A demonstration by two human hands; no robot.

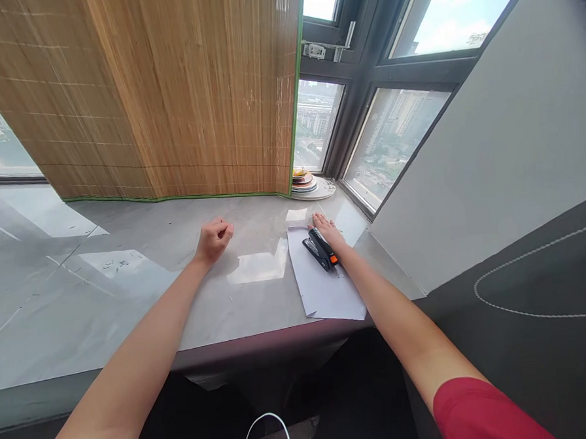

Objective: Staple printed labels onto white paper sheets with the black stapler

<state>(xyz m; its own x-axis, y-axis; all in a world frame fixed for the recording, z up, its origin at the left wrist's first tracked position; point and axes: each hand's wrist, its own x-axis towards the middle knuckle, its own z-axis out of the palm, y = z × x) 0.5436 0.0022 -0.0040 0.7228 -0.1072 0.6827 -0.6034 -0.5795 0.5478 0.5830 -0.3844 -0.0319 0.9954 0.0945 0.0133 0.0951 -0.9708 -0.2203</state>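
Observation:
My left hand [214, 241] rests on the grey marbled sill [258, 306], curled into a loose fist with nothing visible in it. On the right, my right hand [327, 229] lies flat with its fingers stretched forward, over the far right part of some white paper sheets [324, 296]. Just left of that hand a black stapler [318, 249] with an orange part at its near end lies on the paper. My right wrist is close against it; whether they touch I cannot tell. Tiny staple-like bits lie on the paper near the stapler.
A bamboo blind [193, 100] with green edging hangs down to the sill. Stacked plates [305, 183] stand in the far corner by the windows [382, 143]. A white wall [490, 150] bounds the right side, with a bead chain [514, 313] below. A white cable [268, 415] loops below the sill edge.

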